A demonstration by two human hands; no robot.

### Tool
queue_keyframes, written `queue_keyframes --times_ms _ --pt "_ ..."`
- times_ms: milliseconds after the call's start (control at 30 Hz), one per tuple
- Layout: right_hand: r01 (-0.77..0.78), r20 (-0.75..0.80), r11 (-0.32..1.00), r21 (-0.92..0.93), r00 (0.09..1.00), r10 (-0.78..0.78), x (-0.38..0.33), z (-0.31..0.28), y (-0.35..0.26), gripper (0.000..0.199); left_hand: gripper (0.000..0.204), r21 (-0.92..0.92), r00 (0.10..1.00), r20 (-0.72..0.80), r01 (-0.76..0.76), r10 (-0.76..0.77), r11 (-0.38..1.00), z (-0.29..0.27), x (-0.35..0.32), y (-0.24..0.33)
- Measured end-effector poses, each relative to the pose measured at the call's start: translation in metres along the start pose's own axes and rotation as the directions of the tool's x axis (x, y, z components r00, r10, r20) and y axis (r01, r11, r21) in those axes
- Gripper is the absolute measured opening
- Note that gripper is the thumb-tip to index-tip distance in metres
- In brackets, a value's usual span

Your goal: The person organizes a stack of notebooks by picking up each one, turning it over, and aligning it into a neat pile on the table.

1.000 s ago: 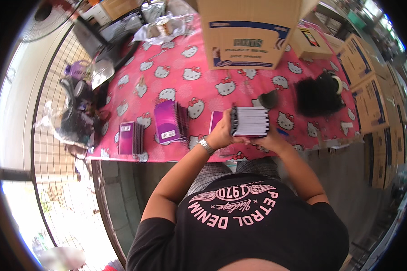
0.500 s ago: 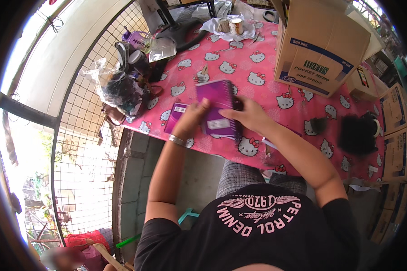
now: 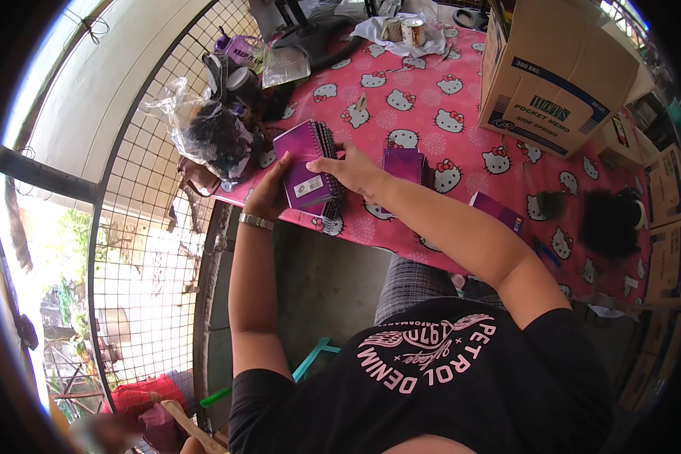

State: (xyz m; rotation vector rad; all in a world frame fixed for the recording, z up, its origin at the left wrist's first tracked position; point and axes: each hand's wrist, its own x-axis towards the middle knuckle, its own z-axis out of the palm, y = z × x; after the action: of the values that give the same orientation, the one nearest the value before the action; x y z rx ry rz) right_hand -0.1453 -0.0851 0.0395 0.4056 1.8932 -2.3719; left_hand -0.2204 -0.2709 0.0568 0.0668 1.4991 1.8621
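A stack of purple spiral notebooks (image 3: 299, 159) is gripped between my two hands near the table's left front edge, its wire coils facing right. My left hand (image 3: 268, 191) clasps the stack's near left side. My right hand (image 3: 348, 170) closes around the coil side, thumb on the top cover. To the right, a second pile of purple spiral notebooks (image 3: 405, 165) lies on the table, partly behind my right forearm. Another purple notebook (image 3: 496, 209) rests further right, also partly covered by that forearm.
A pink patterned cloth (image 3: 424, 98) covers the table. At the back right stands an open cardboard box (image 3: 545, 91). Plastic-wrapped dark items (image 3: 219, 140) and a purple bottle (image 3: 242, 49) crowd the left edge beside a wire grille. A can (image 3: 413, 32) stands at the back.
My hands have moved left from the table's middle and now hold a notebook stack at the left edge. A notebook pile now shows in the middle, apart from my hands.
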Motion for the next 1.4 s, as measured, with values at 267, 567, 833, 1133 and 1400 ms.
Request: queue_keyframes --times_ms 267,567,833,1133,1400 --pt "-0.17 0.251 0.774 0.609 0.968 0.015 -0.011 -0.024 0.002 0.075 0.044 -0.411 0.961 -0.149 -0.274 0.232 0.87 0.049 -0.001 -0.022" --pt "-0.033 -0.001 0.874 0.484 0.999 0.038 -0.021 0.023 0.005 0.073 0.066 -0.32 0.829 -0.492 -0.456 0.265 0.83 0.037 -0.017 -0.04" --pt "-0.315 0.302 0.94 -0.132 0.89 0.341 0.042 -0.005 -0.024 0.022 0.042 -0.151 0.945 -0.32 -0.122 0.069 0.981 -0.049 -0.052 -0.05" --pt "-0.102 0.207 0.895 -0.433 0.956 0.209 0.095 0.006 -0.007 0.035 0.038 -0.137 0.883 -0.466 -0.133 0.054 0.982 -0.026 -0.026 -0.075" --pt "0.087 0.207 0.794 -0.601 0.977 0.049 0.117 -0.001 0.022 0.045 0.045 -0.045 0.822 -0.57 -0.061 0.024 0.997 -0.014 -0.016 -0.087"
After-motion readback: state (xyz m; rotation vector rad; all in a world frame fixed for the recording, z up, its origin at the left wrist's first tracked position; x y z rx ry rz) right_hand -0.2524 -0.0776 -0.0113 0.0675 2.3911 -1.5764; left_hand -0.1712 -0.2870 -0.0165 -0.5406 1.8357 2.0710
